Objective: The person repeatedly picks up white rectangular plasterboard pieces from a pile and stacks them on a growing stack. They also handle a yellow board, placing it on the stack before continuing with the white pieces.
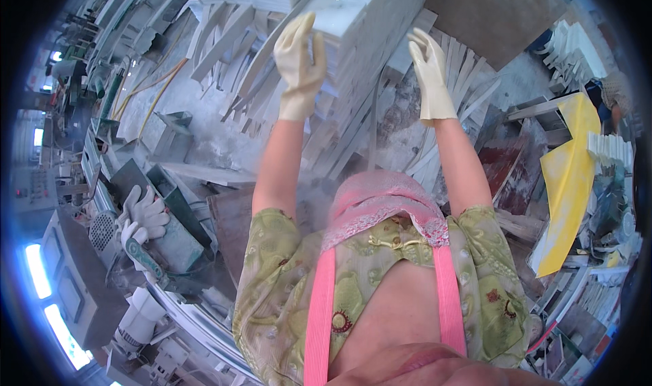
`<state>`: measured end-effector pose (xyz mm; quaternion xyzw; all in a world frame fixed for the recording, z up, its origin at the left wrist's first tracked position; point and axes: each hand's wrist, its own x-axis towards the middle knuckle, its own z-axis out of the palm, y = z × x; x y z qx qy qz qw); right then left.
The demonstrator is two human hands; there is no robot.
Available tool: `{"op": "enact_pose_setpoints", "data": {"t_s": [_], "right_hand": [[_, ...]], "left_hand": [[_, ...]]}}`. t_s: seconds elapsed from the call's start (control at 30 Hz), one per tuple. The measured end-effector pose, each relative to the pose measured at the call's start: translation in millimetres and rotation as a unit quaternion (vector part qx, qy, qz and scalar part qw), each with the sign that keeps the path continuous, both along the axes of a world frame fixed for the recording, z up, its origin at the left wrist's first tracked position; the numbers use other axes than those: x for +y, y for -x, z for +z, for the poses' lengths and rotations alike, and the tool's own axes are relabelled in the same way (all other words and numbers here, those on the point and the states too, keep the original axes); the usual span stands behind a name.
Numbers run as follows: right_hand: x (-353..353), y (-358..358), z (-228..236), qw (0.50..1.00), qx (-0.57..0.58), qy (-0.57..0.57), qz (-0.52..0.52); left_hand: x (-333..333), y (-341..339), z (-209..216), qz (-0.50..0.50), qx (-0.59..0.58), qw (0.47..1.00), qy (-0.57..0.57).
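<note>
Both my hands wear cream rubber gloves and are raised on either side of a stack of pale, marble-like slabs (370, 19). My left hand (299, 63) is at the stack's left near corner, fingers pointing up and thumb standing apart. Whether it touches the slab edge I cannot tell. On the other side, my right hand (429, 70) is held off the stack's right face, its fingers stretched out and slightly bent. I see nothing held in either hand. Long narrow stone strips (248, 67) lean left of the stack.
More thin strips (468, 70) lie right of my right hand, below a brown board (499, 12). A yellow sheet (567, 182) hangs at the right. Pale work gloves (144, 213) rest on a dusty green machine part (178, 206) at the left. A yellow hose (153, 90) crosses the dusty floor.
</note>
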<state>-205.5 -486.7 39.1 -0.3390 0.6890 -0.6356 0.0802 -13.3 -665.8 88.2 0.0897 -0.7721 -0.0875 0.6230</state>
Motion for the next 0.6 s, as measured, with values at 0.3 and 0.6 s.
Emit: {"op": "enact_pose_setpoints", "data": {"t_s": [0.3,0.6], "right_hand": [[-50,2,87,0.829,0.530,-0.147,0.103],[-120,53,104,0.682,0.638,-0.233,0.271]], "left_hand": [[4,-31,-25,-0.024,-0.225,0.941,-0.252],[-19,-12,1,0.012,-0.336,0.920,-0.204]]}}
